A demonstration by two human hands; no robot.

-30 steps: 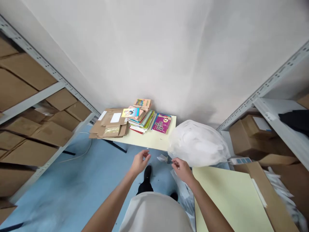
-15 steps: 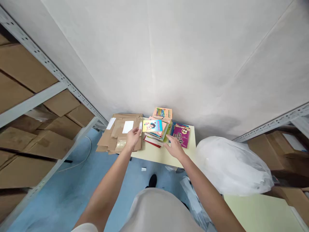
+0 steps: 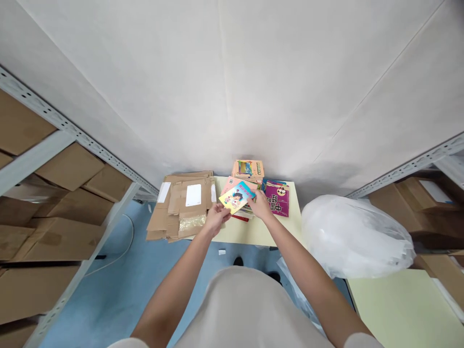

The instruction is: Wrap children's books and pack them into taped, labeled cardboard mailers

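A small yellow and blue picture book [image 3: 236, 197] with a cartoon child on its cover is held between both hands, above a stack of books. My left hand [image 3: 216, 217] pinches its lower left corner. At its upper right edge, my right hand [image 3: 260, 205] has its fingers closed on the cover. Beneath it, a pink book [image 3: 231, 183] tops the partly hidden stack. Behind lies an orange book [image 3: 248, 168]. To the right of my right hand rests a purple book [image 3: 278, 198] with large white characters.
Flattened cardboard boxes [image 3: 177, 203] cover the left of the pale yellow table [image 3: 250, 232]. A bulging white plastic bag [image 3: 355, 237] stands to the right. Shelves with cardboard boxes [image 3: 72, 164] line the left side, more boxes [image 3: 409, 212] the right. A wall rises behind the table.
The picture book has turned askew and moved toward me. My right hand has come from beside the stack to grip it; my left hand has shifted right with it.
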